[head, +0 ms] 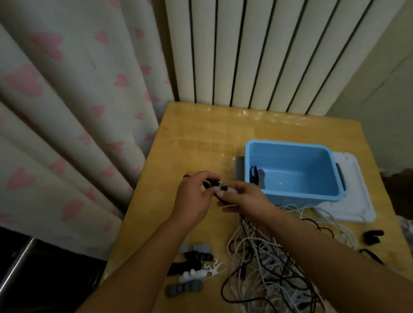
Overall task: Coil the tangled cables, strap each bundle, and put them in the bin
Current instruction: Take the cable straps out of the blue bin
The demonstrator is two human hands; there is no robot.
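From the head view, both hands meet above the wooden surface (pixel 198 141), just left of the blue bin (pixel 291 173). The left hand (pixel 194 196) curls its fingers round a small dark bundle (pixel 211 183) — a coiled cable, it seems, though blur hides the detail. The right hand (pixel 242 196) pinches at the same bundle from the other side, thumb and fingertips on something pale, perhaps a strap being closed; I cannot tell for certain. So each grip is clenched on the bundle, neither one released.

The bin holds one dark item (pixel 254 174) against its left wall and is otherwise bare inside. It sits partly on a white lid (pixel 352 192). Near the person lies the tangle of cables (pixel 270 264), white and black strands crossed over each other, and left of it a row of spare straps (pixel 191 267) in grey, black and white. Two more black pieces (pixel 373 236) lie at the right edge.

By my judgement the cables are light, limp and springy — a coil will loosen unless held across all its loops at once. The sound place to hold is the waist of the coil, where the strap goes. Pulling a strand out of the tangle will likely drag its neighbours along.
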